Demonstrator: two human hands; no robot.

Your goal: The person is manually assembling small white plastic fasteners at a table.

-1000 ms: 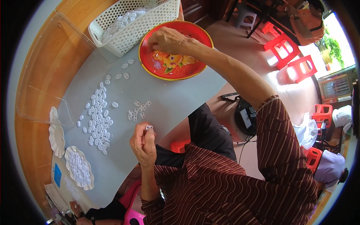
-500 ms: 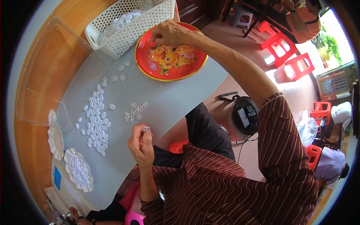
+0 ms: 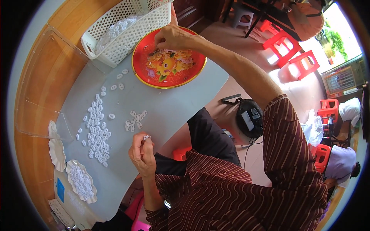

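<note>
My left hand [image 3: 142, 157], closed at the table's front edge, pinches a small white plastic piece [image 3: 146, 137] between thumb and fingers; two openings show on it. My right arm stretches out to a round red tray [image 3: 169, 81] with a gold rim and a floral print. Over the far part of this tray my right hand [image 3: 174, 38] is closed with its fingertips down near the surface; whatever they hold is hidden. A few tiny pale bits lie in the tray. Beyond my left hand sits a small cluster of white two-holed pieces [image 3: 133, 121].
A larger pile of white oval pieces [image 3: 98, 134] spreads over the grey table [image 3: 162, 106]. A white perforated basket [image 3: 115, 54] stands behind the tray. Scalloped dishes [image 3: 92, 199] are at the left, one filled with white pieces. Red stools [image 3: 304, 65] and other people are at the right.
The whole view has shifted slightly. My right hand stays over the tray, its fingertips a little differently placed. My left hand keeps its white piece. Another person's hand at the lower left has gone from view.
</note>
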